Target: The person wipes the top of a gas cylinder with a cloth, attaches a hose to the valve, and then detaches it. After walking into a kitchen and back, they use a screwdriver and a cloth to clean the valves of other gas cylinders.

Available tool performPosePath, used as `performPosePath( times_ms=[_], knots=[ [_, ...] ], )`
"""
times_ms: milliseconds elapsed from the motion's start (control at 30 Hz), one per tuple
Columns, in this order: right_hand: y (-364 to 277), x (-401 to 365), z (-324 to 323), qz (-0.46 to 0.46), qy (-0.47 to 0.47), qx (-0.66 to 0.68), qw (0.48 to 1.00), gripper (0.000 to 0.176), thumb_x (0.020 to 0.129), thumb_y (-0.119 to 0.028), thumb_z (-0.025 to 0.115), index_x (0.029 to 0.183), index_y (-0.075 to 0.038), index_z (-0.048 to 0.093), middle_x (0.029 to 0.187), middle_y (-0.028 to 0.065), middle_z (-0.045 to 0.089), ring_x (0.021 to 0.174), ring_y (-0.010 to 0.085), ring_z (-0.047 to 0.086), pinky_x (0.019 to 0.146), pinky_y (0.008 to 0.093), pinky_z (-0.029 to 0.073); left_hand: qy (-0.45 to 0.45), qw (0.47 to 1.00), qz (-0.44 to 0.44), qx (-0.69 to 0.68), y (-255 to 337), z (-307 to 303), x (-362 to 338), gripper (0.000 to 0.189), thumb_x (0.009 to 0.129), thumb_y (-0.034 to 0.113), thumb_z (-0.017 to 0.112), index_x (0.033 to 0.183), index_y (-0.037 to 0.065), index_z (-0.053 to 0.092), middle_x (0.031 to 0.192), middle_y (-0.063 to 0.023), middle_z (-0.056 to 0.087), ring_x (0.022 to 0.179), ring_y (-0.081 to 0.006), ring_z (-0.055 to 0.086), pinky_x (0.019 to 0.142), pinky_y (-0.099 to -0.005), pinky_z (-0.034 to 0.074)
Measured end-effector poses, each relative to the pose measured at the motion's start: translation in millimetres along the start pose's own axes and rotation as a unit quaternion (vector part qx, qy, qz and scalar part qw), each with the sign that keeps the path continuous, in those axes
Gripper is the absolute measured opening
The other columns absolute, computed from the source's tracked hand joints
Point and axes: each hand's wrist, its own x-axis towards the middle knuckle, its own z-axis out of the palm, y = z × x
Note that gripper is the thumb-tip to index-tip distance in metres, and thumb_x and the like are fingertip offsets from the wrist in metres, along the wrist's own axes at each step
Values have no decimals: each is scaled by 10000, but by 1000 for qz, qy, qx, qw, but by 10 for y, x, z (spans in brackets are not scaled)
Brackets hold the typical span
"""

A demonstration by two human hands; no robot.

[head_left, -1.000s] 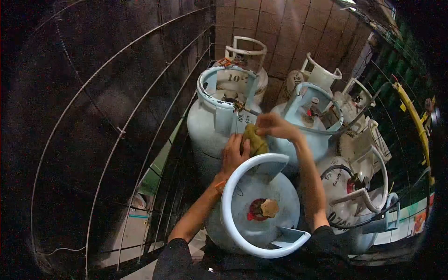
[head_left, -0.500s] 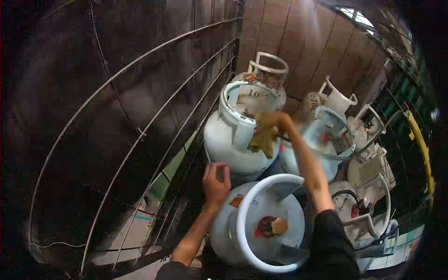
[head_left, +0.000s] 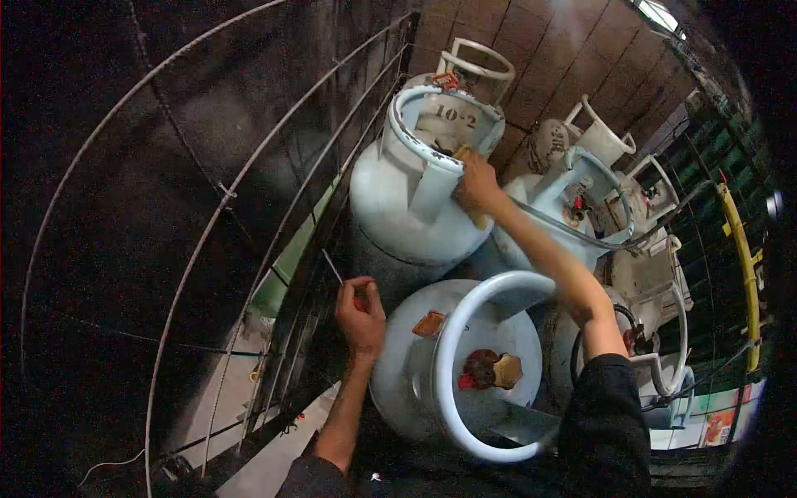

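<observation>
My right hand point(head_left: 480, 184) is closed on a yellowish cloth point(head_left: 481, 221), pressed to the collar of a pale gas cylinder point(head_left: 415, 217). That cylinder's ring handle has chipped paint. My left hand point(head_left: 360, 314) is closed around a screwdriver-like tool; its thin metal shaft point(head_left: 332, 266) points up and left, and a bit of red shows in the palm. Right beside the left hand stands a nearer gas cylinder point(head_left: 407, 365) with a white ring guard point(head_left: 448, 373), a valve with a tan cap point(head_left: 506, 371) and an orange tag point(head_left: 429, 324).
Bent metal bars point(head_left: 237, 195) run along the left side. More gas cylinders point(head_left: 531, 216) with guard rings crowd the right and back. A dark hose point(head_left: 656, 232) crosses at right, near a yellow bar point(head_left: 739, 266). Behind is a brown panelled wall point(head_left: 548, 41).
My right hand has moved slightly left and up along the collar with the cloth. My left hand has shifted left, and the tool's shaft now shows. The view has tilted down a little.
</observation>
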Motion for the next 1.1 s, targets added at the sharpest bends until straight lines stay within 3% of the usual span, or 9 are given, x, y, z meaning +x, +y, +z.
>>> performPosePath(
  times_ms=[67, 100, 133, 367, 467, 733, 867, 1033, 1100],
  knots=[
    [174, 388, -217, 16, -425, 194, 884, 457, 764, -275, 649, 1102, 23, 579, 1104, 215, 595, 1006, 343, 584, 819, 408, 484, -39, 997, -62, -8, 33, -25, -1, 136, 886, 158, 574, 921, 27, 589, 858, -74, 582, 722, -165, 558, 585, -284, 443],
    [593, 454, 117, 54, -449, 392, 801, 519, 802, -349, 633, 1175, 5, 565, 1169, 163, 590, 1035, 267, 575, 871, 364, 463, -30, 995, -75, -60, -5, -9, -10, 135, 885, 153, 575, 921, 23, 588, 864, -78, 584, 719, -162, 558, 584, -283, 442],
    [217, 482, -951, 142, -469, 429, 759, 546, 832, -380, 599, 1228, -10, 539, 1149, 120, 599, 1003, 199, 561, 868, 337, 454, -26, 995, -70, -62, 27, -24, 0, 135, 885, 153, 575, 921, 23, 588, 864, -78, 584, 719, -162, 558, 584, -283, 442],
    [603, 466, -295, 20, -448, 381, 808, 456, 768, -309, 693, 1111, -18, 617, 1030, 101, 651, 916, 190, 586, 825, 324, 461, -55, 989, -137, -33, 102, -97, 18, 153, 878, 193, 589, 906, 43, 599, 807, -45, 582, 701, -147, 518, 616, -273, 392],
    [466, 139, -152, -36, -56, 207, 976, 395, 671, -159, 695, 1012, 22, 611, 947, 178, 646, 877, 253, 619, 791, 348, 475, -38, 995, -78, -50, -11, 0, -34, 153, 879, 170, 577, 909, 20, 589, 849, -76, 602, 739, -171, 580, 609, -281, 446],
    [1012, 455, -1292, 49, -146, 469, 870, 314, 761, -199, 716, 979, -1, 606, 876, 98, 637, 838, 133, 561, 746, 295, 475, -43, 997, -53, -22, 89, -7, -11, 165, 894, 172, 567, 923, 12, 592, 860, -85, 606, 731, -177, 581, 613, -292, 456],
    [1090, 511, -608, 44, -226, 226, 947, 635, 773, -357, 717, 1229, 29, 502, 1113, 188, 607, 1037, 260, 575, 885, 346, 459, -2, 999, 42, -21, 35, 53, 2, 179, 896, 183, 566, 923, 7, 591, 825, -75, 593, 663, -139, 547, 558, -260, 430],
    [683, 275, -72, -38, -397, 482, 780, 640, 764, -405, 716, 1218, 3, 527, 1147, 132, 602, 1026, 259, 581, 878, 375, 472, -51, 996, -62, -38, 209, -76, -13, 182, 891, 188, 575, 920, 9, 591, 792, -66, 582, 666, -131, 540, 585, -258, 431],
    [633, 324, -186, 111, -534, 486, 683, 630, 763, -429, 706, 1206, -11, 544, 1147, 125, 600, 1011, 236, 582, 884, 375, 466, -33, 998, -34, -36, 198, -54, -20, 173, 886, 179, 580, 921, 10, 592, 789, -57, 581, 676, -123, 539, 593, -253, 431]
  ],
)
